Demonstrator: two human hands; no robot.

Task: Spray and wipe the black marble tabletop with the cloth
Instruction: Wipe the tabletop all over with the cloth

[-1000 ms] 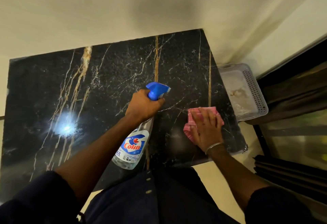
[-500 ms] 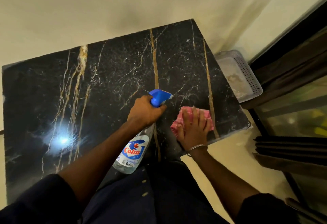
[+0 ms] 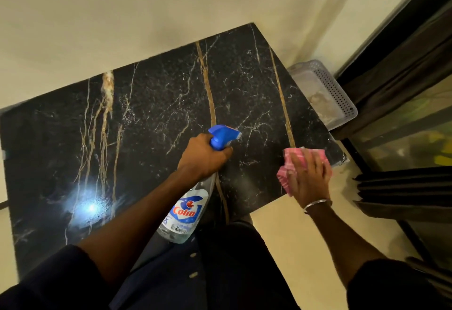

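Your left hand [image 3: 203, 155] is curled round the neck of the bottle [image 3: 186, 214], just below its blue nozzle [image 3: 223, 134]. The nozzle points toward the desk's right edge. The bottle is tilted, its base hanging past the desk's near edge, above your dark clothing. Its body is clear and carries a "Colin" label.

Your right hand [image 3: 308, 177] lies flat, fingers straight and slightly spread, pressing the pink cloth [image 3: 285, 175] onto the desk [image 3: 159, 104] at its near right corner. The cloth is bunched. Part of it shows to the left of the hand and beyond the fingertips; the rest is hidden beneath the palm. A bangle [image 3: 315, 203] sits on that wrist.

Surroundings, relative to the desk:
- Far side: a pale wall [image 3: 122, 16] meets the desk's far edge.
- Right side: a grey perforated basket [image 3: 335, 91] stands just beside the right edge, lower than the desktop. Its contents are blurred; you cannot tell what they are.
- Further right: a dark curtain [image 3: 403, 65] hangs beyond the basket. Dark stacked shapes below it are too dim to identify.
- Near right: pale floor [image 3: 281, 231] shows past the near edge.

Visibility limits:
- A bright glare [image 3: 91, 208] covers a patch of the desk's near left area; the surface there is hard to read.
- Your left forearm crosses the desk's near middle and hides the marble beneath it.
- The desk's left end is cut off by the frame.
- You cannot tell whether the trigger is being squeezed; the fingers wrap the far side of the neck.
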